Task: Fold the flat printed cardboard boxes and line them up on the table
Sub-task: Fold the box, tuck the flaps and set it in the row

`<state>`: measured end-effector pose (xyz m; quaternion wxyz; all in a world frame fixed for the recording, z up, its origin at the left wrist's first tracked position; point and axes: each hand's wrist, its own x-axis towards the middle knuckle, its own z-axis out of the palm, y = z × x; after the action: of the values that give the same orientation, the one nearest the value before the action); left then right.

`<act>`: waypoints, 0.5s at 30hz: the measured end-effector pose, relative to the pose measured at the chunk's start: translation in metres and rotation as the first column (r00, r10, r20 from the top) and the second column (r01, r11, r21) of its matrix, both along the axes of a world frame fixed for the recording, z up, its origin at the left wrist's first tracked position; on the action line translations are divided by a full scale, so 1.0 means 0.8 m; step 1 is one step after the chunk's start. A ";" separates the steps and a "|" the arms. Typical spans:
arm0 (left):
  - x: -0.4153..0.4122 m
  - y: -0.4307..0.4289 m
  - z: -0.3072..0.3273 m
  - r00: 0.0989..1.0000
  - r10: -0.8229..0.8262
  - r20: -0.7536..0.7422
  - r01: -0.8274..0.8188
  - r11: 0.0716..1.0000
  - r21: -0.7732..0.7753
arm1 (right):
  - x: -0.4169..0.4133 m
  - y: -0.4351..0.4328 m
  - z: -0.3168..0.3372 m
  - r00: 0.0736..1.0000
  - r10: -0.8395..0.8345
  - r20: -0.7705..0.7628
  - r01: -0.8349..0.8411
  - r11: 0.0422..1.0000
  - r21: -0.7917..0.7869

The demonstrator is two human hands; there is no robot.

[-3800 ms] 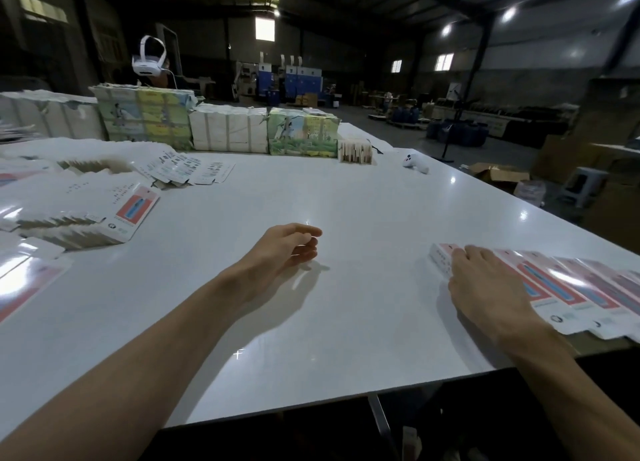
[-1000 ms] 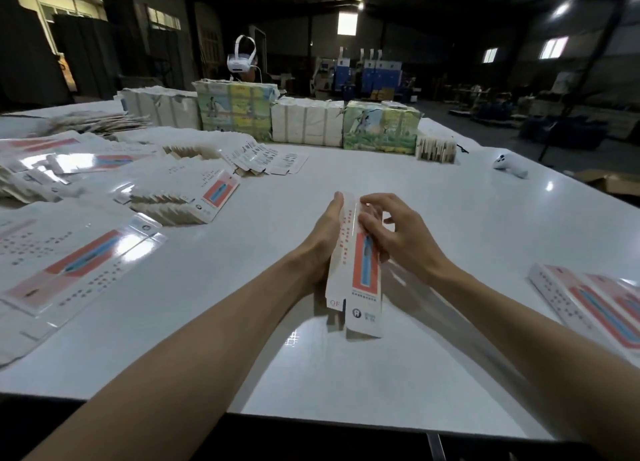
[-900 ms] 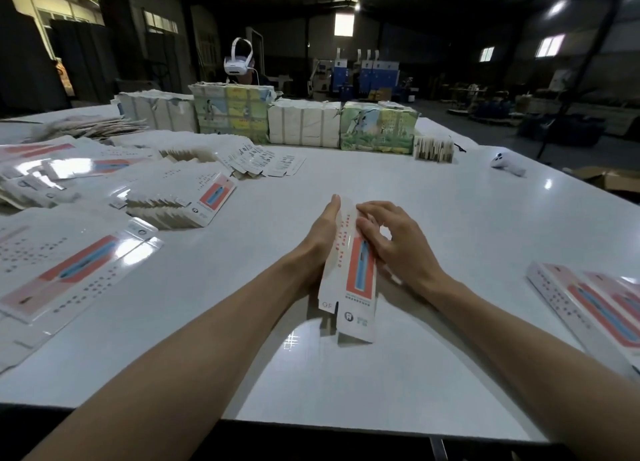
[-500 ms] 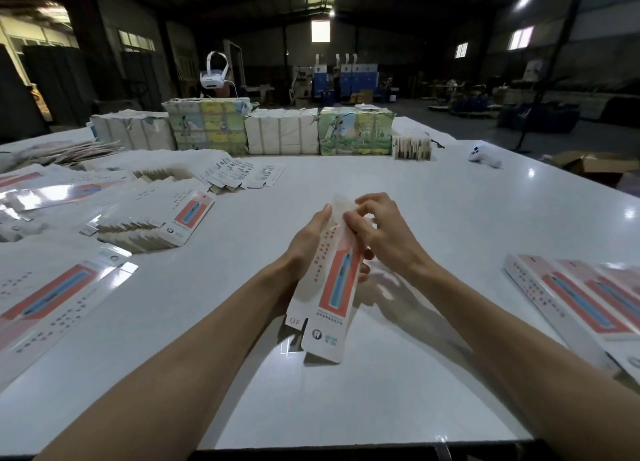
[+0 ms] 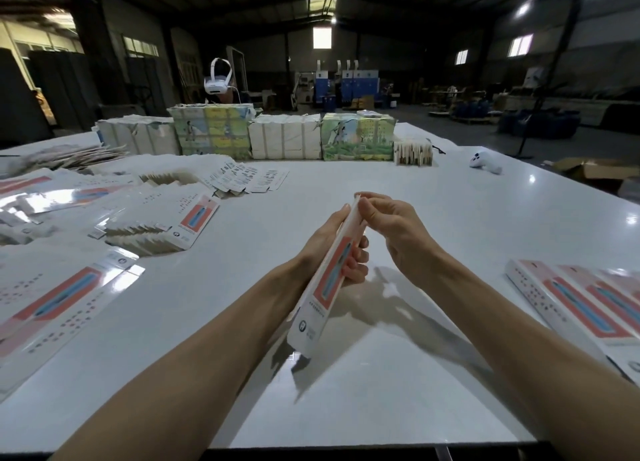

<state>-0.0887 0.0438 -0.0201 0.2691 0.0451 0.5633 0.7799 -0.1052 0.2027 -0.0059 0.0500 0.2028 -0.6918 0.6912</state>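
One box (image 5: 327,287) in play, held off the table (image 5: 346,391) at centre, between both hands. Its long axis runs 7 o'clock to 1 o'clock, with the near end low toward the person and the far end raised and away. The red printed panel faces right.

Left hand (image 5: 320,242) wraps the middle from the 9 o'clock side, fingers curled round the body, tips showing on the printed face. Right hand (image 5: 398,228) is at the 1 o'clock end, thumb and fingertips pinching the top edge. Can't tell if the tube is squared up yet.

My read: right hand is nearer the far end, so the next fold happens there, and the left just anchors the body.

Flat stock (image 5: 588,305) is at 3 o'clock. The leaning row of boxes (image 5: 156,232) at 10 o'clock looks finished.
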 end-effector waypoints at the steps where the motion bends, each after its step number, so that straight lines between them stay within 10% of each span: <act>1: 0.000 0.003 -0.001 0.999 0.012 0.036 -0.013 0.999 0.039 | 0.000 0.000 -0.001 1.000 0.005 0.006 -0.005 1.000 -0.011; 7: 0.003 -0.010 -0.008 0.998 0.042 0.041 -0.050 0.971 0.232 | 0.004 -0.009 -0.019 0.991 0.048 0.126 -0.042 0.998 -0.050; 15: 0.005 -0.022 -0.023 0.988 0.131 -0.087 -0.125 0.990 0.067 | 0.005 -0.006 -0.033 0.988 0.030 0.153 -0.021 0.998 -0.057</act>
<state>-0.0843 0.0266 -0.0389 0.1912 0.0525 0.5525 0.8096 -0.1014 0.1982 -0.0325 -0.0066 0.1563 -0.6718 0.7241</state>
